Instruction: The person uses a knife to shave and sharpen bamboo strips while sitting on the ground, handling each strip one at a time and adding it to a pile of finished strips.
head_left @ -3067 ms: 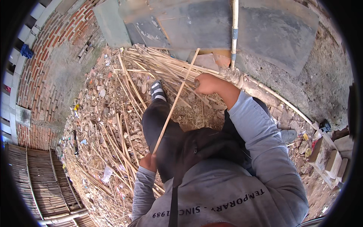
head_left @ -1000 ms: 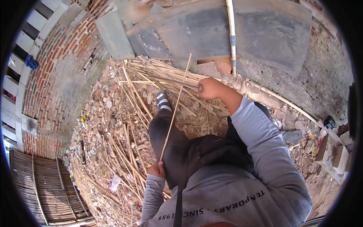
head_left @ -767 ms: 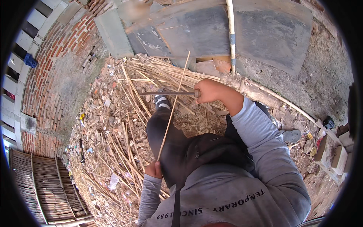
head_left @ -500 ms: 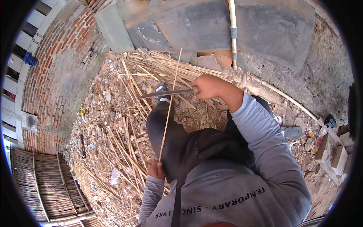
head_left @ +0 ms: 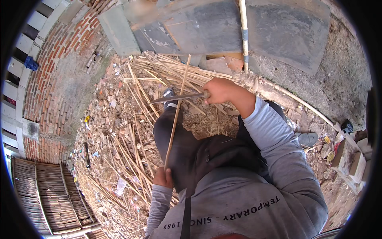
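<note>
My left hand (head_left: 163, 177) is closed round the near end of a long, thin bamboo strip (head_left: 173, 131), beside my left thigh. The strip slants up and slightly right, over my leg, with its far end above the heap of strips. My right hand (head_left: 221, 91) is wrapped round the handle of a long-bladed knife (head_left: 179, 97). Its blade points left and crosses the strip near my left shoe (head_left: 169, 94); blade and strip seem to touch there. The fingers of my left hand are partly hidden.
Bamboo strips (head_left: 159, 63) lie heaped ahead, and more strips (head_left: 137, 159) lie to my left on rubble-strewn ground. Beyond stand grey panels (head_left: 286, 32) and an upright pale pipe (head_left: 244, 36). A brick wall (head_left: 51, 79) and a bamboo slat panel (head_left: 43, 191) are at the left.
The bamboo strip has turned so that a broader face shows, and its far end sits slightly lower. The knife blade has shifted a little to the right along the strip.
</note>
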Demonstrator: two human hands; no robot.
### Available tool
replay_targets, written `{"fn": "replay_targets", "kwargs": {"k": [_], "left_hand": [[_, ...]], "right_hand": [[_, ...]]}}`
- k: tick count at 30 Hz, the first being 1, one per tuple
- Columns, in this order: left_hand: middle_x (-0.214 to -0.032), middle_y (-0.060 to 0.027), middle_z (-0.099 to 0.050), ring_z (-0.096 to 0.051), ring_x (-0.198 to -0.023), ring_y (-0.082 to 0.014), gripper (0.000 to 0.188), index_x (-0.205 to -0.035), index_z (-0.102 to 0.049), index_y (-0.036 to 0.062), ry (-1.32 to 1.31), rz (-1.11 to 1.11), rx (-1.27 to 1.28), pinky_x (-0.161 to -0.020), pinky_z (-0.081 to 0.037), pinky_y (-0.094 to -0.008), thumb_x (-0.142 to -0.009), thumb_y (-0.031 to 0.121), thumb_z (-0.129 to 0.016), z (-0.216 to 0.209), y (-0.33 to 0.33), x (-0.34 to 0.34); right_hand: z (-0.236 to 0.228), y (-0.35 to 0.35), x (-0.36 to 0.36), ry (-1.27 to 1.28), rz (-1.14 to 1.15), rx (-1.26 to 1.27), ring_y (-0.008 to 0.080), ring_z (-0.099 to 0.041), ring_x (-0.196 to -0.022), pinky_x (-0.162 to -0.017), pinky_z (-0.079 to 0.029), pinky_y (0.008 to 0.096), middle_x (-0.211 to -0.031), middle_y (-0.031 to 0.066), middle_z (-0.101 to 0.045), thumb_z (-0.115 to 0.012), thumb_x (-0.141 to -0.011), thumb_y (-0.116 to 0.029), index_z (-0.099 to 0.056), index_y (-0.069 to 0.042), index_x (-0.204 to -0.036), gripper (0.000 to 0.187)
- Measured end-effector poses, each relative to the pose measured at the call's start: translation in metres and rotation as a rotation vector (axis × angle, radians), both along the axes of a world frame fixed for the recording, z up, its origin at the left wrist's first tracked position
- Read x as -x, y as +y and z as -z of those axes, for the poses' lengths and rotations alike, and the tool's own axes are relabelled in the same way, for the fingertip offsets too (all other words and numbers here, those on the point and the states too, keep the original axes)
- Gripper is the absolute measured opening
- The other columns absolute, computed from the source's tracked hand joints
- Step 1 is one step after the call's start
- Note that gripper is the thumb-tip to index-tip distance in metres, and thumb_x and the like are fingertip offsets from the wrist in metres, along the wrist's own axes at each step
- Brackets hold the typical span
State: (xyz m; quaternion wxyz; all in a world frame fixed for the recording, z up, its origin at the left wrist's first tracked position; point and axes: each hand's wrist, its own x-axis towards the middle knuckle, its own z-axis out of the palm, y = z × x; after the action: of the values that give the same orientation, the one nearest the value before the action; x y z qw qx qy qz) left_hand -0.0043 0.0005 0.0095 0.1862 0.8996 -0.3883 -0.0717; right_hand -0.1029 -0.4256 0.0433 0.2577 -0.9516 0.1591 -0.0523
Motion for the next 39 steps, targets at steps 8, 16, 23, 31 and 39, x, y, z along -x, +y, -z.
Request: {"fn": "replay_targets", "kwargs": {"k": [8,16,23,31,39], "left_hand": [[-0.072,-0.0266,-0.059,-0.057,-0.066,-0.0497,0.022,-0.101,-0.05,0.0047,-0.055,-0.055,-0.008,-0.056,-0.041,-0.0575,-0.095,0.026,-0.049,0.01,0.002,0.005],[-0.081,-0.0304,-0.058,-0.057,-0.074,-0.0503,0.022,-0.102,-0.049,0.0,-0.055,-0.016,0.034,-0.06,-0.044,-0.0555,-0.092,0.019,-0.054,0.01,-0.004,0.004],[-0.076,-0.0288,-0.062,-0.06,-0.071,-0.0491,0.024,-0.103,-0.051,0.0016,-0.07,-0.118,-0.08,-0.061,-0.047,-0.0552,-0.092,0.022,-0.055,0.011,-0.011,0.006],[-0.066,-0.0261,-0.061,-0.061,-0.064,-0.0475,0.02,-0.101,-0.052,0.0048,-0.115,-0.134,-0.135,-0.054,-0.046,-0.0542,-0.094,0.023,-0.053,0.011,-0.015,0.006],[-0.067,-0.0259,-0.061,-0.061,-0.065,-0.047,0.022,-0.103,-0.054,0.0049,-0.083,-0.094,-0.056,-0.055,-0.046,-0.0539,-0.094,0.025,-0.053,0.01,-0.013,0.005]], "right_hand": [[-0.003,0.007,-0.004,0.066,-0.089,0.017,0.0379,-0.064,-0.085,-0.075,-0.051,0.0452,-0.084,0.0206,-0.066,-0.076,-0.067,-0.026,-0.067,-0.003,-0.1,0.042],[-0.013,0.012,0.001,0.099,0.075,0.11,0.0347,-0.065,-0.089,-0.076,-0.052,0.047,-0.089,0.0157,-0.067,-0.071,-0.069,-0.022,-0.068,-0.009,-0.099,0.033],[-0.011,0.034,-0.005,0.122,-0.071,0.111,0.0351,-0.065,-0.086,-0.074,-0.051,0.0468,-0.086,0.0162,-0.066,-0.071,-0.069,-0.024,-0.067,-0.008,-0.094,0.03],[0.042,-0.019,-0.023,0.075,0.124,-0.032,0.0364,-0.064,-0.093,-0.081,-0.051,0.0433,-0.1,0.0187,-0.067,-0.065,-0.07,-0.02,-0.066,-0.005,-0.105,0.038],[0.028,0.003,-0.022,0.143,-0.072,-0.058,0.0371,-0.063,-0.092,-0.079,-0.05,0.0435,-0.097,0.0201,-0.066,-0.071,-0.072,-0.027,-0.066,-0.004,-0.104,0.04]]}}
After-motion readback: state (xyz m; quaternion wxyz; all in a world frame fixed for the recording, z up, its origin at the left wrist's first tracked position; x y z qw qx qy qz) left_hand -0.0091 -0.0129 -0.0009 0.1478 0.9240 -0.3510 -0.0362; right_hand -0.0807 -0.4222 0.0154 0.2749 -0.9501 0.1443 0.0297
